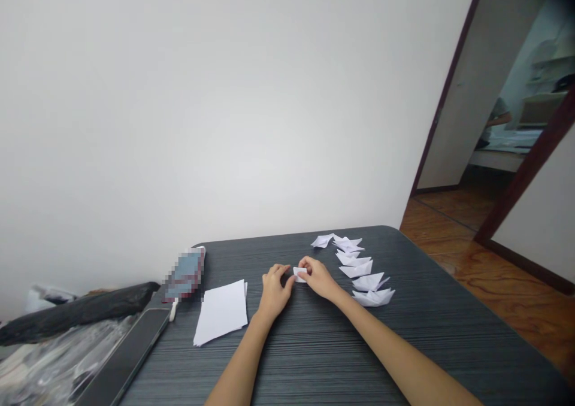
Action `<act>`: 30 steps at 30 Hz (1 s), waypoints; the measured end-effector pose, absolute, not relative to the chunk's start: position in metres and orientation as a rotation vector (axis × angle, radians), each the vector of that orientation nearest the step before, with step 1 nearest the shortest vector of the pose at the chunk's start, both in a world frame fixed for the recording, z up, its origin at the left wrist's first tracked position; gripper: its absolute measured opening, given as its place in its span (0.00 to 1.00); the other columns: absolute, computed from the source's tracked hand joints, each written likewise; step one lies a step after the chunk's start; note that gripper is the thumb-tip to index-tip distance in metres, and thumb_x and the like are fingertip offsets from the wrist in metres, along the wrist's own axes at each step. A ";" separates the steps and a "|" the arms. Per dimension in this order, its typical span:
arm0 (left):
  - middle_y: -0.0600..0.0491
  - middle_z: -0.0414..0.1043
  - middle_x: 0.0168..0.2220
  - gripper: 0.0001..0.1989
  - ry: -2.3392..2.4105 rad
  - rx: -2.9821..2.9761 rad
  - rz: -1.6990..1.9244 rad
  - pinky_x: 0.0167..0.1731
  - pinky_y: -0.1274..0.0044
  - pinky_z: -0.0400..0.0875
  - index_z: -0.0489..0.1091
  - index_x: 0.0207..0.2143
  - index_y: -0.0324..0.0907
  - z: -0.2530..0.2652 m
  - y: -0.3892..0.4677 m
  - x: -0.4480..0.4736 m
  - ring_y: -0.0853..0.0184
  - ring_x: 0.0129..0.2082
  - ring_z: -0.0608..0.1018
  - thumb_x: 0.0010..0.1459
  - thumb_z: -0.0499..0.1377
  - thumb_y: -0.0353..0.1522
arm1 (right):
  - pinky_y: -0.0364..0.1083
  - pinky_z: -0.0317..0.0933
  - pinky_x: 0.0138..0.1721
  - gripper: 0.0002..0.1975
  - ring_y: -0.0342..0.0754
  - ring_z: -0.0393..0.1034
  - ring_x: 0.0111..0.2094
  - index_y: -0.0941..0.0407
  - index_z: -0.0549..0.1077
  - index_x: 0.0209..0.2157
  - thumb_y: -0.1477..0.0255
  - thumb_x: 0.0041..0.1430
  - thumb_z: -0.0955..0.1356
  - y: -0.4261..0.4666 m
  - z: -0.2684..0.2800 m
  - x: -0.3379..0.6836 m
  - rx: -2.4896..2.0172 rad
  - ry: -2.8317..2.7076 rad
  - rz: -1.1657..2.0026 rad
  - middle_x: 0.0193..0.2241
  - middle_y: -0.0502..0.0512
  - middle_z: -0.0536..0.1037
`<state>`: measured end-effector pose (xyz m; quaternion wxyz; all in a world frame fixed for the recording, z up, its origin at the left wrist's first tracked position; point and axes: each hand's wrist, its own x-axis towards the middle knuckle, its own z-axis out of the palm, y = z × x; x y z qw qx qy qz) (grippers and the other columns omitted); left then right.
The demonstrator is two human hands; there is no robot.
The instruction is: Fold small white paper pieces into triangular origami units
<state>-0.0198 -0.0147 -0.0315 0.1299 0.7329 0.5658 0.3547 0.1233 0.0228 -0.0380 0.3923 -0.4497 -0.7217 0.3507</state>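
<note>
A small folded piece of white paper (299,272) is at the middle of the dark table, between my hands. My right hand (320,278) pinches its right side, thumb in front and fingers behind. At its left edge is my left hand (275,290), thumb and fingers apart; the thumb tip is close to the lower left corner, and I cannot tell whether it touches. To the right, several folded paper boats (356,269) stand in a curved row running toward the back. A stack of white paper sheets (222,311) lies left of my left hand.
The dark wood-grain table (309,358) meets a white wall (269,106). A pixelated blue-and-red item (184,274) lies at the table's left edge, above a dark flat panel (128,355) and plastic-wrapped things (58,358). Beyond a doorway at right, part of a person (499,115) shows.
</note>
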 end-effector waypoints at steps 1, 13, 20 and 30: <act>0.48 0.71 0.35 0.13 1.572 2.074 1.072 0.38 0.71 0.64 0.70 0.38 0.39 -0.031 -0.014 -0.019 0.65 0.36 0.72 0.53 0.51 0.35 | 0.41 0.59 0.28 0.02 0.41 0.62 0.24 0.58 0.63 0.26 0.76 0.46 0.64 0.023 -0.037 0.123 -1.076 -1.749 0.994 0.22 0.48 0.66; 0.49 0.73 0.29 0.12 1.232 1.690 1.345 0.26 0.79 0.67 0.72 0.30 0.37 -0.018 -0.016 -0.011 0.68 0.28 0.73 0.50 0.55 0.37 | 0.41 0.62 0.21 0.09 0.42 0.67 0.21 0.59 0.67 0.26 0.66 0.48 0.65 0.010 -0.017 0.131 -0.916 -1.628 1.164 0.22 0.50 0.70; 0.52 0.71 0.24 0.13 1.349 1.819 1.285 0.24 0.79 0.66 0.71 0.26 0.38 -0.012 -0.021 -0.011 0.71 0.21 0.70 0.52 0.52 0.37 | 0.42 0.59 0.30 0.09 0.43 0.67 0.29 0.59 0.72 0.23 0.71 0.51 0.64 0.006 -0.006 0.139 -0.958 -1.848 0.736 0.25 0.53 0.75; 0.52 0.71 0.25 0.13 1.384 1.821 1.323 0.28 0.80 0.64 0.70 0.25 0.38 -0.016 -0.020 -0.012 0.70 0.26 0.71 0.53 0.52 0.36 | 0.41 0.56 0.29 0.08 0.41 0.63 0.25 0.59 0.73 0.23 0.72 0.50 0.65 0.007 -0.005 0.140 -0.977 -1.873 0.716 0.23 0.52 0.74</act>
